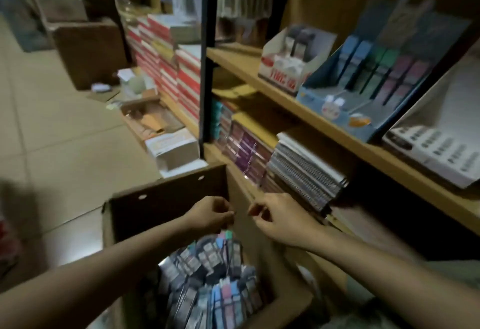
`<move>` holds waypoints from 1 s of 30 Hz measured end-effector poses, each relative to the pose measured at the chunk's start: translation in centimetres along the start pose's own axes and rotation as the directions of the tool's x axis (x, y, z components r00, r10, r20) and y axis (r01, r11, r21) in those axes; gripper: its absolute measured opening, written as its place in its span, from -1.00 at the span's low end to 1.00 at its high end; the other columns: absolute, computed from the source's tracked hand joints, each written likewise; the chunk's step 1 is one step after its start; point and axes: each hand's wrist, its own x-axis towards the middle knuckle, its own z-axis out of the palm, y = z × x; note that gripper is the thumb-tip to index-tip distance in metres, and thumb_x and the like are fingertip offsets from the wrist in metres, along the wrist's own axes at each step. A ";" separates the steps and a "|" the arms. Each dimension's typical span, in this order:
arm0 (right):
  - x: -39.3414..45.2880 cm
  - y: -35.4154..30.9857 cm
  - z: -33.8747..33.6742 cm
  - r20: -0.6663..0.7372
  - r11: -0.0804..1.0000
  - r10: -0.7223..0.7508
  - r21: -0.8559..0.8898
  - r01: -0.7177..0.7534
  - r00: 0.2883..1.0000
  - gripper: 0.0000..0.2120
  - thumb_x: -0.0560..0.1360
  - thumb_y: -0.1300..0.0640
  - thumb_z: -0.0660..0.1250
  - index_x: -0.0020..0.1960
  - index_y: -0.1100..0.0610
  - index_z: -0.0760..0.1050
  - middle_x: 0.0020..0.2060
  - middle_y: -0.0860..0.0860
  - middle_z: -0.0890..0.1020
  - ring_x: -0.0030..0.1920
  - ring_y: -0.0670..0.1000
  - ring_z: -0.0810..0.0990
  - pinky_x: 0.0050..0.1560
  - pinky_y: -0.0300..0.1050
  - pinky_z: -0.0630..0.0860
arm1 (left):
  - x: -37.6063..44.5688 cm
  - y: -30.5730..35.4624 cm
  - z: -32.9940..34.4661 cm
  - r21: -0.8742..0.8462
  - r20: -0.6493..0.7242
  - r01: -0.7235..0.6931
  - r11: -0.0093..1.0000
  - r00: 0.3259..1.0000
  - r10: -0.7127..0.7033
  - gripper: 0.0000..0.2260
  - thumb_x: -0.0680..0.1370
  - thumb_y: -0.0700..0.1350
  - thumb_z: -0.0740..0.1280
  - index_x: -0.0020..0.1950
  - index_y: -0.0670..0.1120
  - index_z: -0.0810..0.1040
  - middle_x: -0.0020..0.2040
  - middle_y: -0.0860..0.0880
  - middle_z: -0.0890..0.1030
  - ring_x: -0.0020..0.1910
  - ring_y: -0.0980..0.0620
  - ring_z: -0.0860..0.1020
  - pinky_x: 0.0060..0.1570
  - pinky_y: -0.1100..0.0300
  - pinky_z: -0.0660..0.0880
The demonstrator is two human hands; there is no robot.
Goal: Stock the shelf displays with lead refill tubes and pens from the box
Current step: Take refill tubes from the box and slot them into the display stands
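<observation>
The lead refill tubes [207,276] lie packed in a clear plastic bag inside the cardboard box [166,198], which stands open on the floor against the foot of the shelving. Their carded tops, pale blue, pink and green, point up toward the box's far wall, so the bundle can be lifted out by its upper end.

Both hands hover over the box's far right corner, just above the bag's mouth. The left hand [211,214] has its fingers curled, pinching what looks like the gathered top of the plastic. The right hand [275,218] sits just beside it, its finger and thumb closed as if nipping the other side of the wrap. The film is too blurred to make out in either grip; my reading is that the two hands are pulling the bag open to free the packs.

On the upper shelf [337,131], well apart from the hands, a blue display tray [335,102] stands tilted back so its rows of blue, green and pink packs face the aisle. Gaps near its front edge suggest this is where the refills belong. To its left a white and red carton [283,69] carries red lettering, unreadable in the blur. To its right a white display [439,157] shows rows of small dark print, also illegible. Spiral notebooks [306,178] are stacked on the shelf below.
</observation>
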 end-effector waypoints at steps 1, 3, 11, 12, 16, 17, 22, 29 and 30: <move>0.1 0.3 2.2 0.078 0.999 0.033 0.011 -0.033 0.996 -0.85 0.50 0.15 0.33 0.03 0.05 0.63 -0.06 -0.07 0.65 -0.06 -0.16 0.59 -0.09 -0.35 0.49 | -1.0 -2.1 0.4 -0.010 0.007 0.089 0.996 0.996 -0.089 -0.95 0.57 -0.20 0.35 -0.09 -0.11 0.57 -0.21 -0.04 0.62 -0.29 0.10 0.55 -0.24 0.21 0.51; 0.5 0.9 6.1 0.203 0.994 0.096 0.029 -0.104 0.974 -0.84 0.49 0.16 0.34 0.05 0.07 0.62 -0.03 -0.02 0.67 0.00 -0.07 0.62 -0.04 -0.24 0.53 | -2.8 -5.9 1.2 -0.047 0.010 0.249 0.967 0.968 -0.249 -0.94 0.57 -0.23 0.34 -0.10 -0.12 0.54 -0.21 -0.06 0.59 -0.31 0.09 0.53 -0.33 0.26 0.47; 2.8 3.9 16.6 0.328 0.893 0.413 0.037 -0.448 0.850 -0.74 0.52 0.24 0.36 0.20 0.10 0.53 0.06 0.04 0.62 -0.11 -0.02 0.60 -0.11 -0.15 0.59 | -2.8 -14.2 7.2 -0.529 -0.232 0.463 0.711 0.727 -0.646 -0.92 0.56 -0.25 0.36 0.03 -0.20 0.51 -0.13 -0.20 0.60 -0.30 -0.04 0.57 -0.38 0.17 0.46; 3.2 4.3 17.3 0.313 0.878 0.447 0.026 -0.478 0.838 -0.73 0.52 0.23 0.37 0.21 0.11 0.52 0.04 0.04 0.62 -0.15 -0.03 0.58 -0.18 -0.20 0.56 | -2.3 -14.8 8.0 -0.558 -0.269 0.456 0.694 0.691 -0.671 -0.86 0.55 -0.22 0.37 0.09 -0.18 0.51 -0.04 -0.22 0.62 -0.21 -0.11 0.62 -0.36 0.16 0.48; 4.2 5.8 20.2 0.320 0.847 0.517 -0.051 -0.530 0.794 -0.72 0.56 0.16 0.32 0.24 0.23 0.47 0.13 0.14 0.58 0.08 0.12 0.60 0.09 -0.03 0.58 | -1.0 -15.8 9.5 -0.295 -0.527 0.452 0.842 0.658 -0.538 -0.69 0.56 -0.16 0.36 0.30 -0.10 0.49 0.22 -0.12 0.56 0.16 -0.08 0.53 0.13 0.02 0.54; 4.3 6.1 21.0 0.342 0.843 0.523 -0.071 -0.534 0.780 -0.66 0.58 0.14 0.29 0.30 0.25 0.42 0.18 0.17 0.55 0.15 0.15 0.58 0.16 0.02 0.55 | -0.8 -16.0 9.8 -0.157 -0.572 0.463 0.872 0.678 -0.462 -0.66 0.56 -0.13 0.35 0.33 -0.08 0.48 0.32 -0.08 0.50 0.29 -0.06 0.42 0.28 0.02 0.43; 4.3 6.2 24.2 0.310 0.815 0.576 -0.142 -0.562 0.757 -0.46 0.60 0.03 0.24 0.49 0.21 0.18 0.37 0.17 0.36 0.34 0.17 0.42 0.32 0.03 0.39 | 0.2 -16.8 10.7 0.173 -0.546 0.493 0.853 0.769 -0.334 -0.58 0.60 -0.03 0.27 0.46 0.08 0.35 0.57 0.09 0.12 0.48 -0.03 0.06 0.44 0.00 0.19; 4.0 6.4 25.0 0.137 0.843 0.535 -0.028 -0.537 0.834 -0.48 0.51 0.20 0.40 0.40 0.07 0.29 0.29 0.09 0.42 0.23 0.11 0.49 0.11 -0.07 0.51 | -0.5 -17.5 12.1 0.367 -0.441 0.451 0.813 0.854 -0.275 -0.58 0.59 -0.01 0.28 0.44 0.17 0.34 0.57 0.14 0.07 0.50 -0.08 0.05 0.47 -0.07 0.12; 4.1 6.4 24.9 0.130 0.839 0.541 -0.016 -0.544 0.831 -0.48 0.50 0.20 0.41 0.39 0.05 0.31 0.29 0.08 0.43 0.22 0.11 0.50 0.10 -0.07 0.52 | -0.6 -17.5 12.1 0.340 -0.452 0.450 0.826 0.848 -0.276 -0.59 0.58 -0.03 0.29 0.42 0.15 0.38 0.56 0.15 0.11 0.50 -0.06 0.06 0.46 -0.06 0.13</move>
